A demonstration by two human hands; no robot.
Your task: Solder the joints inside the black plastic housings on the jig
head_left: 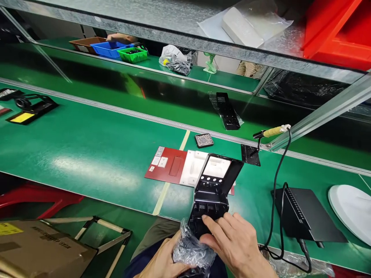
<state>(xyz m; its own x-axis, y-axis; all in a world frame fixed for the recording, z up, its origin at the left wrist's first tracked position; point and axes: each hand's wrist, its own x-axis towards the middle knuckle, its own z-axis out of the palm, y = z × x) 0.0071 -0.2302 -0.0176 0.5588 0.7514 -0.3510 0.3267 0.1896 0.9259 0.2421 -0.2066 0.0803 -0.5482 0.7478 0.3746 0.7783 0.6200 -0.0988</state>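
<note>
A black plastic housing (211, 200) with a rectangular window and a row of round holes stands tilted in front of me. Clear plastic wrap (193, 247) covers its lower end. My left hand (162, 258) is closed around this wrapped end. From the right, my right hand (234, 243) grips the housing, index finger on its inner face and thumb by the edge of the wrap. Behind the housing lies a fixture with a red board (166, 164) and a white block (193, 166), partly hidden by it. A small tray of screws (204, 140) sits just beyond.
Right of the housing, a yellow-handled corded tool (274, 132) rests on a stand. Its cable loops near a black box (311, 214) and a white round object (350, 212). A metal shelf (174, 33) hangs overhead. A conveyor belt beyond carries another black part (228, 112). A carton (43, 251) stands lower left.
</note>
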